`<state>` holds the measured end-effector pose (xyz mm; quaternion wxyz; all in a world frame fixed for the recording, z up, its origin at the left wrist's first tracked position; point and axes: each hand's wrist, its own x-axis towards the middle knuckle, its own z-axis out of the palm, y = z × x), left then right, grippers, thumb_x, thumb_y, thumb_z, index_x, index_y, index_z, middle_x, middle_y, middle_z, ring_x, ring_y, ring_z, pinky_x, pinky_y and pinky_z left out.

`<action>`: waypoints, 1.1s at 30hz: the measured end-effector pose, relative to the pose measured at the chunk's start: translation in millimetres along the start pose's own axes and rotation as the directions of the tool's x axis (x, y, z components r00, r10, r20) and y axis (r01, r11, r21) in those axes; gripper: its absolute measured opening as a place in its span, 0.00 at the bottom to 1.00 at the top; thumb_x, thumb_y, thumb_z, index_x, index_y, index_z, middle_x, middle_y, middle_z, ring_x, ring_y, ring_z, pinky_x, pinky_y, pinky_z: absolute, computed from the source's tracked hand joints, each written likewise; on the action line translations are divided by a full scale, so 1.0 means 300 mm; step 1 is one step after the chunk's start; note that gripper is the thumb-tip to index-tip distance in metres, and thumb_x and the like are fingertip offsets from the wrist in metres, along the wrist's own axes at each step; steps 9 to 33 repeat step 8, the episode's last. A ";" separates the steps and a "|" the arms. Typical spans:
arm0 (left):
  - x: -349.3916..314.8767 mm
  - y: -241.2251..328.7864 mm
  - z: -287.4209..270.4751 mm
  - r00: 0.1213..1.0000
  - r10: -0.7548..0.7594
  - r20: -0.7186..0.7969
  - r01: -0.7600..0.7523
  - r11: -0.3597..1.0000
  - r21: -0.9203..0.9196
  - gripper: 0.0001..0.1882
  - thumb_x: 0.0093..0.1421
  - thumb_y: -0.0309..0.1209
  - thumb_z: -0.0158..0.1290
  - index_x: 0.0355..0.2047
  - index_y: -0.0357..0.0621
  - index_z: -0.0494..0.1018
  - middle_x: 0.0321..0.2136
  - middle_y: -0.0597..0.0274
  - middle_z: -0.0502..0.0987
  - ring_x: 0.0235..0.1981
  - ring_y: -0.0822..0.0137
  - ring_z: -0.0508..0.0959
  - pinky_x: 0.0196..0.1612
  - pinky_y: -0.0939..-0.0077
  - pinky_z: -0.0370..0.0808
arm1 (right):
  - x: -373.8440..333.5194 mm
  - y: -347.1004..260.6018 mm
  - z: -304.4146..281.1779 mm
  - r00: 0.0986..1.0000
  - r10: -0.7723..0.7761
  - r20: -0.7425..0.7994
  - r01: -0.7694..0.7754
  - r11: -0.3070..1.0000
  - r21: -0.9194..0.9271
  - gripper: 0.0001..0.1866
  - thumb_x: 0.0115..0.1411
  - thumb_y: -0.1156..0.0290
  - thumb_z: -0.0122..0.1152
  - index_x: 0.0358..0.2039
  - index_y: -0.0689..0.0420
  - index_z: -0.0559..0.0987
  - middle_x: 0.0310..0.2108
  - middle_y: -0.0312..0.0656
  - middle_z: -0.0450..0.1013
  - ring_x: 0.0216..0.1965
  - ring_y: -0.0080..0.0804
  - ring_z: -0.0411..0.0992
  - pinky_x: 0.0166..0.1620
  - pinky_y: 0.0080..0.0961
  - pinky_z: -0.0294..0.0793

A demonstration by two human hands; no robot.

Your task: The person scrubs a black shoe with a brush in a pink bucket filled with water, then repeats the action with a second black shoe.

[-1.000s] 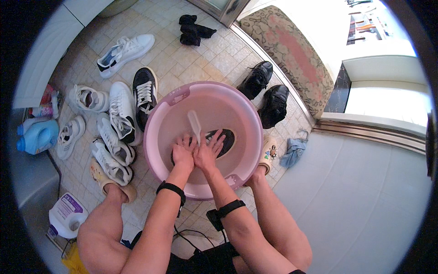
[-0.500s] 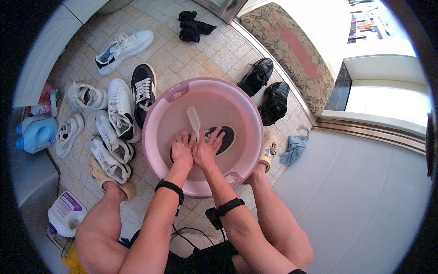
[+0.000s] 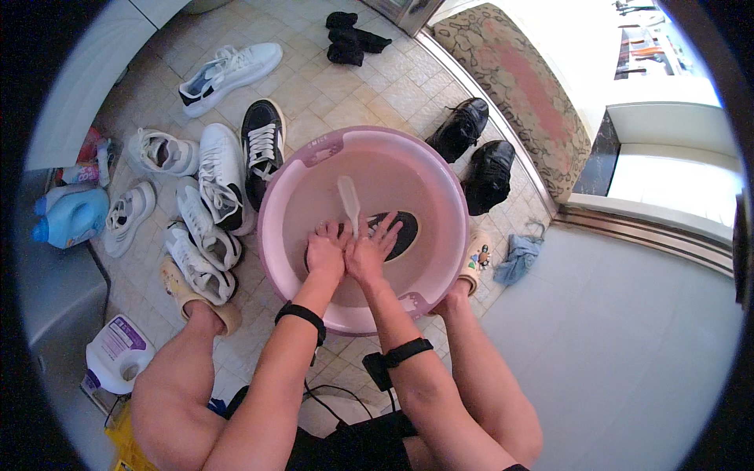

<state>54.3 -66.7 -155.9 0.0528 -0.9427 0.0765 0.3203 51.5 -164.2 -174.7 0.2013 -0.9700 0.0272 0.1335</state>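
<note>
A round pink basin [image 3: 272,228] holds cloudy water, and a dark shoe [image 3: 407,234] with a pale sole edge lies in it. My left hand [image 3: 326,253] presses on the shoe's near left part, fingers apart and slightly bent. Beside it, my right hand [image 3: 369,251] rests over the shoe with fingers spread. Between the two hands a white plastic handle [image 3: 349,200], like a brush's, slants up; its lower end is hidden, and neither hand visibly wraps round it. The murky water and my hands hide much of the shoe.
Several white shoes [image 3: 216,169] and a black sneaker [image 3: 263,141] stand left of the basin. Black leather shoes [image 3: 488,177] are at its right. Black socks [image 3: 349,39], a blue cloth [image 3: 518,257], a blue bottle [image 3: 75,216] and a white jug [image 3: 118,355] lie around.
The whole view has shifted, so everything appears further right. Both hands stay over the shoe in the basin, with almost the same finger positions. The white handle still stands between them.
</note>
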 end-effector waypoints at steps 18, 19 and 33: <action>0.021 0.005 0.021 0.999 -0.036 0.023 0.037 0.999 -0.034 0.33 0.61 0.44 0.45 0.64 0.58 0.47 0.57 0.56 0.60 0.58 0.54 0.63 0.50 0.57 0.66 | -0.001 0.012 0.011 1.000 0.001 0.014 -0.001 1.000 0.016 0.32 0.57 0.62 0.49 0.63 0.49 0.58 0.65 0.66 0.27 0.64 0.74 0.25 0.63 0.62 0.32; 0.021 0.005 0.021 0.999 -0.036 0.023 0.037 0.999 -0.034 0.33 0.61 0.44 0.45 0.64 0.58 0.47 0.57 0.56 0.60 0.58 0.54 0.63 0.50 0.57 0.66 | -0.001 0.012 0.011 1.000 0.001 0.014 -0.001 1.000 0.016 0.32 0.57 0.62 0.49 0.63 0.49 0.58 0.65 0.66 0.27 0.64 0.74 0.25 0.63 0.62 0.32; 0.021 0.005 0.021 0.999 -0.036 0.023 0.037 0.999 -0.034 0.33 0.61 0.44 0.45 0.64 0.58 0.47 0.57 0.56 0.60 0.58 0.54 0.63 0.50 0.57 0.66 | -0.001 0.012 0.011 1.000 0.001 0.014 -0.001 1.000 0.016 0.32 0.57 0.62 0.49 0.63 0.49 0.58 0.65 0.66 0.27 0.64 0.74 0.25 0.63 0.62 0.32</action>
